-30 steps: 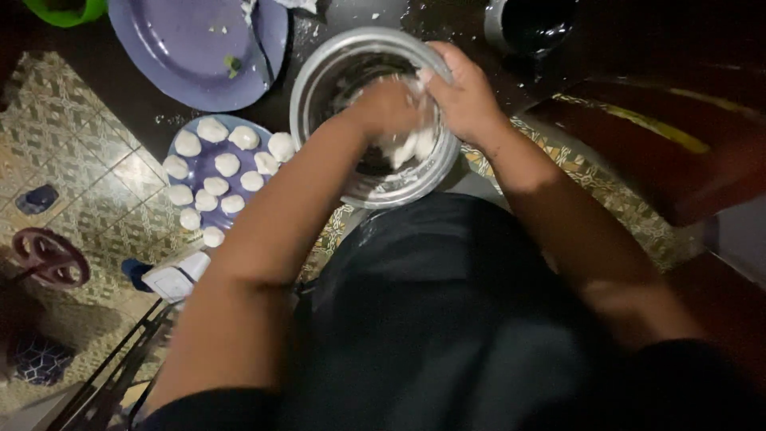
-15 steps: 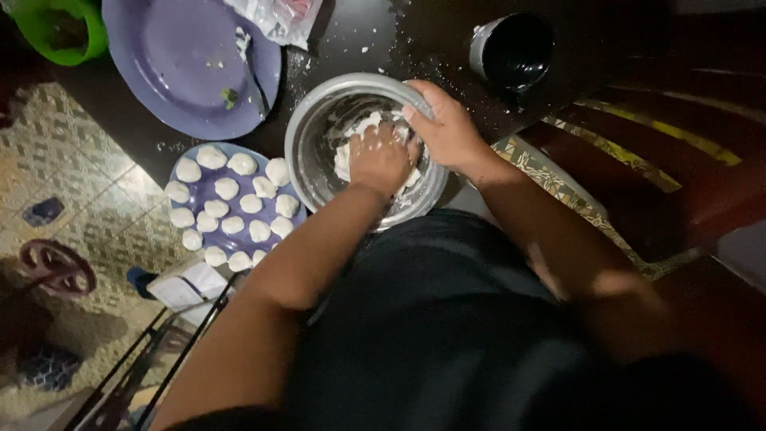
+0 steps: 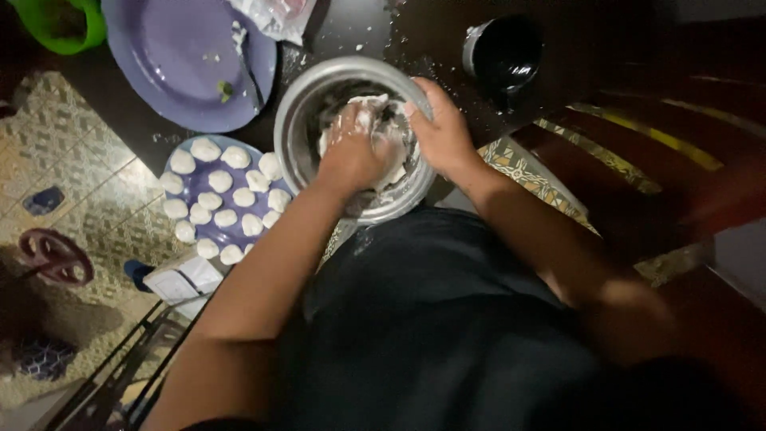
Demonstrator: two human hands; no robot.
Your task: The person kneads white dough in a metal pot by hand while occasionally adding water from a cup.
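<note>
White dough point(image 3: 375, 152), a soft, sticky mass, lies inside a round metal bowl point(image 3: 299, 120) that stands on a dark table point(image 3: 359, 28), near its front edge. The left hand point(image 3: 351, 152) is sunk into the bowl from the near side, fingers curled down into the dough and smeared with it; how tightly it grips cannot be told, since the fingertips are buried. The right hand point(image 3: 439, 132) rests on the bowl's right rim, fingers bent over the edge and pressed against the dough, thumb on the outside of the wall. Just left of the bowl, a small purple plate point(image 3: 209, 185) carries many white dough balls point(image 3: 223, 179), laid close together in rough rows and filling most of its surface. Behind it lies a larger purple plate point(image 3: 175, 56), bare but for a few crumbs and a green fleck. A green container point(image 3: 60, 24) shows at the upper left corner, a crumpled plastic bag point(image 3: 275, 16) at the top edge, and a dark cup point(image 3: 503, 52) stands beyond the bowl to the right. White specks dust the table around the bowl. A patterned tiled floor point(image 3: 72, 175) lies below on the left.
</note>
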